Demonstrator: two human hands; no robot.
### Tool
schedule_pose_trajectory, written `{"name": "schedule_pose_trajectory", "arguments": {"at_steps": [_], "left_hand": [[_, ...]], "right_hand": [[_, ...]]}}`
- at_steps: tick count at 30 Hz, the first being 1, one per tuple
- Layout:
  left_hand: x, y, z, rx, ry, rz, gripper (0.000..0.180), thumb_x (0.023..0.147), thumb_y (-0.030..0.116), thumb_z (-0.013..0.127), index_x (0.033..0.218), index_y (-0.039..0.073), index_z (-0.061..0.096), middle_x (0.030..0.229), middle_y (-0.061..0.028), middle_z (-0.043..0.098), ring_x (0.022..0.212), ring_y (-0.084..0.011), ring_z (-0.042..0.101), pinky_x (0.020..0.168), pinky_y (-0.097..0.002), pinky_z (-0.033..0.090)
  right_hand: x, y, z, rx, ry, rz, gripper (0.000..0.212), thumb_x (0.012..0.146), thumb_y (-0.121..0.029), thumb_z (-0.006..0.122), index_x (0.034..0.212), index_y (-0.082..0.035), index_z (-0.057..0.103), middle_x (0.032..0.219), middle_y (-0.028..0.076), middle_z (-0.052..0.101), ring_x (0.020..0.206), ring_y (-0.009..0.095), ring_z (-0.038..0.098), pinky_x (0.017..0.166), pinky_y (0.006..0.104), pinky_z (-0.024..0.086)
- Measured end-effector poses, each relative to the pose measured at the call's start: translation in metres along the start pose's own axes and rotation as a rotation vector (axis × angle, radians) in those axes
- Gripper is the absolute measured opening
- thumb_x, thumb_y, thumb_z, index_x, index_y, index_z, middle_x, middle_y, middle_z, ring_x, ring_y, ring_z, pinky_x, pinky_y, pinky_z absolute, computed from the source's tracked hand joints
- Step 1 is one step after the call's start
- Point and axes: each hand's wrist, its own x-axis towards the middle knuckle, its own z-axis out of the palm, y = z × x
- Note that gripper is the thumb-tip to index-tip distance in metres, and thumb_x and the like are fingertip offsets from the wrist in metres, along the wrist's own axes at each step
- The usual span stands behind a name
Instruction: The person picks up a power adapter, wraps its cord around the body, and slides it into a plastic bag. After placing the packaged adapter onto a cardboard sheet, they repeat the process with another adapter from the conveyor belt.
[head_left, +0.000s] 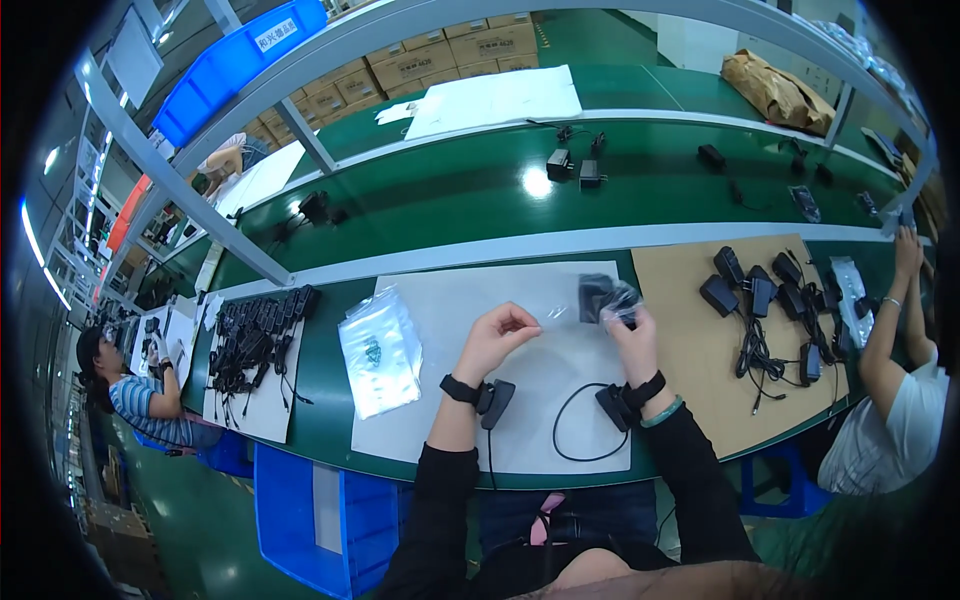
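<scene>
Above the white sheet (440, 330) in front of me, my right hand (634, 345) is closed on a black power adapter (594, 292) in a clear plastic bag, slightly blurred. To its left, my left hand (497, 338) is closed in a pinch, thumb against fingertips. A faint see-through glint shows beside those fingertips, but whether they hold anything is too small to make out. Left of my left hand lies a stack of clear plastic bags (380, 355). Both my wrists wear black straps with small black devices; the right one also has a green bangle (663, 412).
Black adapters with cords (760, 295) lie on brown cardboard at right; another heap of adapters (255, 340) lies at left. Past a metal rail, more adapters (590, 175) rest on a green surface. A blue bin (375, 510) stands below the table edge. People work on both sides.
</scene>
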Motion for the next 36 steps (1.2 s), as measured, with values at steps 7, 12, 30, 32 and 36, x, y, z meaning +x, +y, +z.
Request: {"name": "schedule_pose_trajectory", "arguments": {"at_steps": [7,12,30,32,36], "left_hand": [[0.007,0.004,0.025,0.185,0.225,0.13,0.017,0.084,0.007,0.06,0.1,0.002,0.059,0.088,-0.0036,0.063,0.079,-0.0087,0.058,0.072,-0.0222,0.046],[0.003,-0.003,0.02,0.053,0.219,0.075,0.024,0.08,0.011,0.065,0.102,0.003,0.06,0.093,-0.0034,0.062,0.078,-0.0087,0.056,0.072,-0.0211,0.044],[0.006,0.002,0.043,-0.047,-0.02,-0.063,0.051,0.075,0.009,0.071,0.12,0.004,0.047,0.102,-0.0043,0.057,0.089,-0.0109,0.055,0.08,-0.0242,0.045],[0.006,0.0,0.037,-0.165,-0.062,-0.125,0.049,0.075,0.007,0.071,0.118,0.002,0.048,0.102,-0.0042,0.058,0.092,-0.0113,0.055,0.082,-0.0253,0.045],[0.004,-0.004,0.039,-0.233,-0.048,-0.158,0.048,0.075,0.004,0.07,0.118,0.001,0.048,0.103,-0.0046,0.058,0.094,-0.0119,0.056,0.083,-0.0261,0.046]], "right_hand": [[-0.004,0.005,0.002,0.047,-0.128,0.167,0.028,0.077,-0.01,0.065,0.101,0.001,0.057,0.088,0.003,0.061,0.076,0.008,0.055,0.071,0.0232,0.044],[-0.007,-0.002,0.01,-0.098,-0.145,0.098,0.031,0.076,-0.01,0.066,0.104,0.002,0.056,0.088,0.004,0.061,0.076,0.009,0.055,0.071,0.0235,0.045],[-0.006,0.017,0.005,-0.128,-0.415,-0.053,0.034,0.086,-0.012,0.051,0.116,0.001,0.047,0.113,0.012,0.048,0.107,0.023,0.046,0.095,0.0326,0.035],[-0.006,0.006,0.005,-0.202,-0.405,-0.03,0.034,0.085,-0.011,0.05,0.117,0.001,0.047,0.114,0.011,0.047,0.107,0.024,0.046,0.095,0.0324,0.034],[-0.006,0.001,0.011,-0.133,-0.372,-0.054,0.032,0.085,-0.011,0.05,0.116,0.0,0.049,0.112,0.011,0.048,0.106,0.024,0.047,0.096,0.0319,0.034]]}}
